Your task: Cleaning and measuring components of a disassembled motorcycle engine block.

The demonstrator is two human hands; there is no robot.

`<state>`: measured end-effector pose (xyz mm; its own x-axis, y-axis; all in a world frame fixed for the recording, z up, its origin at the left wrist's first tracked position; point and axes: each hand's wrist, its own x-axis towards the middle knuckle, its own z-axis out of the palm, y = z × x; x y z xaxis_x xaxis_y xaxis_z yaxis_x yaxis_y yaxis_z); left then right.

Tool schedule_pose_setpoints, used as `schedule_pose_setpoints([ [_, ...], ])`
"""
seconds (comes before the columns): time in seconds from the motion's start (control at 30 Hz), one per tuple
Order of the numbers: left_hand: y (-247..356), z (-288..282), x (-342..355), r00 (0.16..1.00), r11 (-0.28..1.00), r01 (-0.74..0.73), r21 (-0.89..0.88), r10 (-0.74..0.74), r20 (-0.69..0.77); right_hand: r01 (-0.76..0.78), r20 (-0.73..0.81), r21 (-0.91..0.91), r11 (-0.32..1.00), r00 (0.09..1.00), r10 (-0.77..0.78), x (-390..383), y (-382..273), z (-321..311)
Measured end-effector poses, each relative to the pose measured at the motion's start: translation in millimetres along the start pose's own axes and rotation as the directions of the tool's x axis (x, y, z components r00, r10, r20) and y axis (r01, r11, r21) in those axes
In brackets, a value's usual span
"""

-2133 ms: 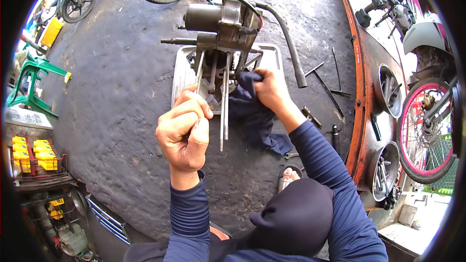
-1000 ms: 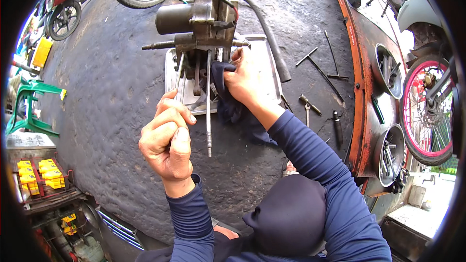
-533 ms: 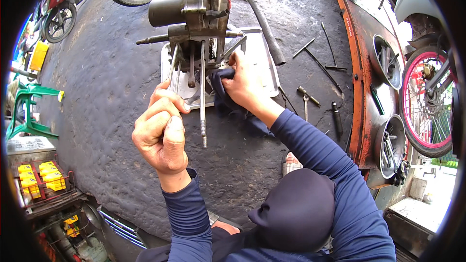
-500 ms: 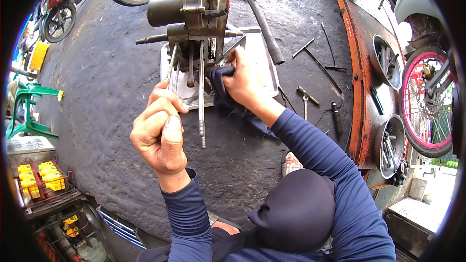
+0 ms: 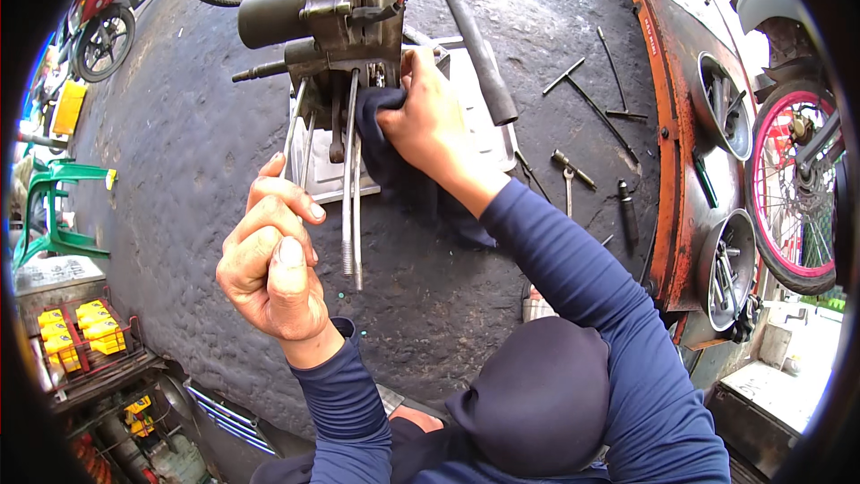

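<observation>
A dark engine assembly with long steel rods, a hose and wires stands on a silver tray. My left hand is closed, its curled fingers at the lower end of the leftmost rod, which they partly hide. My right hand grips a dark navy cloth against the engine's lower right, beside the rods; its fingertips are partly hidden.
Loose T-wrenches, a spanner and other tools lie right of the tray. An orange bench holds metal bowls. A pink-rimmed wheel is beyond. A green chair and yellow bottles are at left.
Compared with earlier, the engine, rods and both hands sit further up and left in the view. My right hand with the cloth is higher, closer to the engine body.
</observation>
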<state>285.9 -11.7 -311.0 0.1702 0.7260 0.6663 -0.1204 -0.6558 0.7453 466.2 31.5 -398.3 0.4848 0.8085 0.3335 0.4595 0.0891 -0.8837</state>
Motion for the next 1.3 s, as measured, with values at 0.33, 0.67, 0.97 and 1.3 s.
schedule_pose_setpoints([
  [0.33, -2.0, -2.0, -1.9, 1.0, 0.999, 0.028, 0.034, -0.028, 0.013, 0.047, 0.093, -0.041, 0.998, 0.995, -0.043, -16.2, -0.5, -19.3],
  [0.67, -15.5, -1.4, -14.9, 0.997, 0.979, 0.003, -0.204, -0.019, -0.08, 0.079, 0.552, -0.589, 0.804, 0.766, 0.329, -64.2, 42.5, -63.4],
  [0.97, -55.5, 60.7, -96.6, 0.896, 0.926, 0.367, 0.085, -0.377, 0.234, 0.109, 0.567, -0.212, 0.971, 0.823, 0.032, -39.7, -53.8, -128.7],
  [1.3, 26.9, 38.3, -83.2, 0.781, 0.709, 0.565, -0.421, -0.296, 0.55, 0.208, 0.831, -0.492, 0.845, 0.404, 0.383, -39.3, -173.2, -284.6],
])
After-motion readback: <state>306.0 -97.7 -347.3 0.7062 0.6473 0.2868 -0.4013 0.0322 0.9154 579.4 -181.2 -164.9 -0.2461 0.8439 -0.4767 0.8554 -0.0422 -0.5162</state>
